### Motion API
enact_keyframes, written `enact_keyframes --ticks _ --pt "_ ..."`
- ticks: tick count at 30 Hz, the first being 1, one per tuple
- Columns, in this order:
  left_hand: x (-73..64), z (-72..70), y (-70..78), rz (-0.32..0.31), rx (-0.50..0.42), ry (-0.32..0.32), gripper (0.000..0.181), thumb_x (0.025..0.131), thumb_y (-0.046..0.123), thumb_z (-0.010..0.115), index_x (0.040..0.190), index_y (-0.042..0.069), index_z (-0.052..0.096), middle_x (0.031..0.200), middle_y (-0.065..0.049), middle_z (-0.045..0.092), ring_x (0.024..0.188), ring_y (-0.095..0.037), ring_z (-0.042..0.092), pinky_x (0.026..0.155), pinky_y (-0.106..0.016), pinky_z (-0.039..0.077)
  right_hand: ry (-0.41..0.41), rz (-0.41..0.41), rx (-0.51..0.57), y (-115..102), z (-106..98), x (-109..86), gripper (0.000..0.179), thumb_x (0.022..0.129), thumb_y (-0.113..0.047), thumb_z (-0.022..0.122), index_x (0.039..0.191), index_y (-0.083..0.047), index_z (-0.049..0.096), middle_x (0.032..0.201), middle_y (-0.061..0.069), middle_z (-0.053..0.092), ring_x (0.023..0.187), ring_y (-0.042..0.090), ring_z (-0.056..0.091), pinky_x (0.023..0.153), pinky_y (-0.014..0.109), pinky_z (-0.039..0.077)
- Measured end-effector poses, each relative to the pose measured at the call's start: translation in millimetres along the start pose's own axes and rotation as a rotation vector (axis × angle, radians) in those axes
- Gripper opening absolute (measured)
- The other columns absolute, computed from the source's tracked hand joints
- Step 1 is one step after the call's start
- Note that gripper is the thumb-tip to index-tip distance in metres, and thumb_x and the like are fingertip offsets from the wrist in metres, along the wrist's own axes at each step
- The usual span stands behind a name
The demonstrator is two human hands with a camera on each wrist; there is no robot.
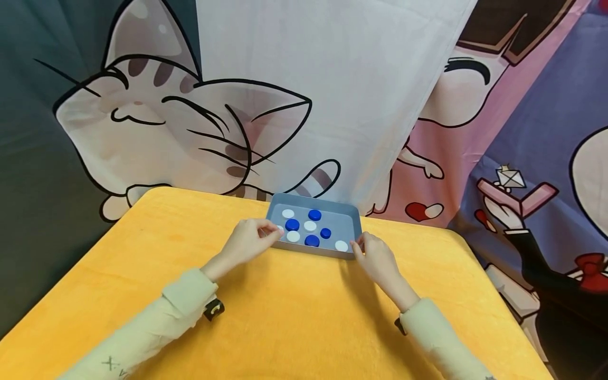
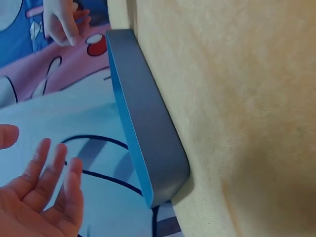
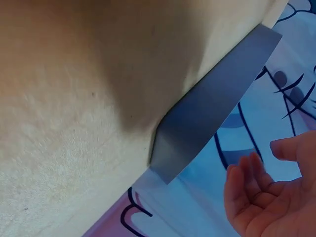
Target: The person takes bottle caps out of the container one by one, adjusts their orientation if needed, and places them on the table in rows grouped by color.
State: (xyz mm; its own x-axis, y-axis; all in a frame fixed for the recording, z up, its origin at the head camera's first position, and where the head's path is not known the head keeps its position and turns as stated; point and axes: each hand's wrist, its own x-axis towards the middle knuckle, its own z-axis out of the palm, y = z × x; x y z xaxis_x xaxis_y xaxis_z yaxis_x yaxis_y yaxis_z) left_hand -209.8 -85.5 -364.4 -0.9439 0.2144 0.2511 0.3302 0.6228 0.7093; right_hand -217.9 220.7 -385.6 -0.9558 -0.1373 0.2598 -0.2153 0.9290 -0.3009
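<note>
A shallow grey-blue tray (image 1: 337,211) rests on the yellow cloth, holding several round flat discs. White discs (image 1: 310,226) and blue discs (image 1: 314,215) lie spread across its floor. My left hand (image 1: 247,241) is at the tray's front left corner, its fingertips beside a partly hidden white disc (image 1: 280,230). Over the front right corner is my right hand (image 1: 377,257), close to another white disc (image 1: 341,246). Both wrist views show loosely bent fingers with nothing visible between them: left fingers (image 2: 74,192) and right fingers (image 3: 237,190). The tray's outer wall (image 2: 153,123) hides the discs there.
The yellow cloth (image 1: 285,316) covers the table around the tray. Behind its back edge hangs a printed curtain (image 1: 332,105) with a cartoon cat and other figures, close to the tray's rear wall. Dark bands (image 1: 214,309) are on the wrists.
</note>
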Motion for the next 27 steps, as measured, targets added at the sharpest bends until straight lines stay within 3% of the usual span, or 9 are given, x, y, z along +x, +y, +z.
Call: enact_keyframes --ticks 7,15,21,27 --pt "23.3 -3.0 -10.7 -0.042 -0.07 0.044 0.025 0.091 0.033 0.063 0.092 0.011 0.074 0.076 -0.002 0.069 0.07 -0.015 0.056 0.064 -0.027 0.044 0.004 0.017 0.026 5.1 -1.1 18.6 0.027 0.095 -0.027 0.057 0.086 -0.002 0.061 0.069 0.008 0.057 0.059 0.018 0.05 0.054 0.028 0.042" --pt "44.8 -3.9 -20.1 -0.056 -0.051 0.088 0.03 0.092 0.035 0.061 0.093 0.008 0.074 0.081 -0.005 0.069 0.075 -0.018 0.058 0.065 -0.026 0.044 0.028 0.028 0.003 10.2 -3.1 36.0 0.031 0.097 -0.029 0.053 0.08 -0.005 0.06 0.06 0.006 0.053 0.054 0.019 0.049 0.051 0.029 0.038" --pt "58.5 -5.4 -31.3 -0.107 -0.071 0.048 0.037 0.089 0.04 0.064 0.097 0.006 0.073 0.089 -0.009 0.071 0.08 -0.019 0.061 0.068 -0.025 0.046 0.041 0.03 -0.014 16.5 0.9 49.9 0.032 0.098 -0.031 0.052 0.079 -0.006 0.059 0.059 0.006 0.053 0.052 0.019 0.049 0.049 0.03 0.037" --pt "68.0 -4.0 -45.8 -0.176 -0.106 0.037 0.041 0.089 0.044 0.063 0.099 0.005 0.073 0.092 -0.014 0.071 0.074 -0.016 0.06 0.063 -0.022 0.047 0.066 0.032 -0.03 24.5 6.2 61.7 0.032 0.097 -0.03 0.053 0.078 -0.006 0.061 0.056 0.006 0.055 0.049 0.02 0.051 0.046 0.03 0.039"
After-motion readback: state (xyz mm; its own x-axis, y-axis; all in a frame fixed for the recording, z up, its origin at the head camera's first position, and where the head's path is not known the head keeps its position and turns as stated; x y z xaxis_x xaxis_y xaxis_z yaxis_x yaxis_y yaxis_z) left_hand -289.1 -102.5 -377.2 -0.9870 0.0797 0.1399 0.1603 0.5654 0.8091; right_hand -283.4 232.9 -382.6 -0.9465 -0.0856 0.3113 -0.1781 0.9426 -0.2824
